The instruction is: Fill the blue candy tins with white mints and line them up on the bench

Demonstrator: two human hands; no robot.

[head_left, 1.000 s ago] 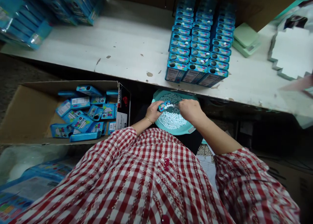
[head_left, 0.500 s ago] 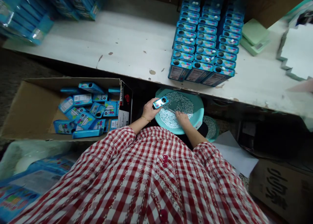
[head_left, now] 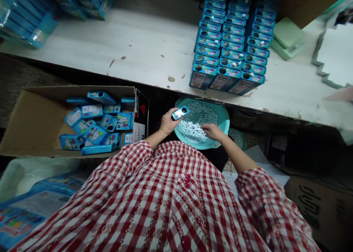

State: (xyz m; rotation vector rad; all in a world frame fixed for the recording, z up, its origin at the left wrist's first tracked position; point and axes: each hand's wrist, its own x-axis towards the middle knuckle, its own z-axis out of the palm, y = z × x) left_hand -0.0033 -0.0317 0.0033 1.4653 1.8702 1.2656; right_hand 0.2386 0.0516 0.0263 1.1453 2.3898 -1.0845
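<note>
My left hand point(head_left: 168, 121) is closed around a small blue candy box point(head_left: 180, 113), held tilted over the left rim of a turquoise basin point(head_left: 226, 121). The box's top faces up and shows a dark round hole. Small white candies point(head_left: 205, 110) cover much of the basin's inside. Over the basin's right side, my right hand point(head_left: 212, 131) is closed, its fingers pinched on what looks like a scoop, mostly hidden under a heap of white candies point(head_left: 196, 131). The heap lies just below the blue box, apart from it.
A cardboard carton point(head_left: 41, 121) at the left holds several blue boxes. Three rows of upright blue boxes point(head_left: 230, 72) stand on the white table point(head_left: 149, 42), beside a pale green scale point(head_left: 288, 35). A second small basin point(head_left: 237, 138) with candies sits lower right.
My right hand has risen from the candies and shifted right, with a heap of candies now at its fingers. My left hand still holds the blue box in nearly the same place.
</note>
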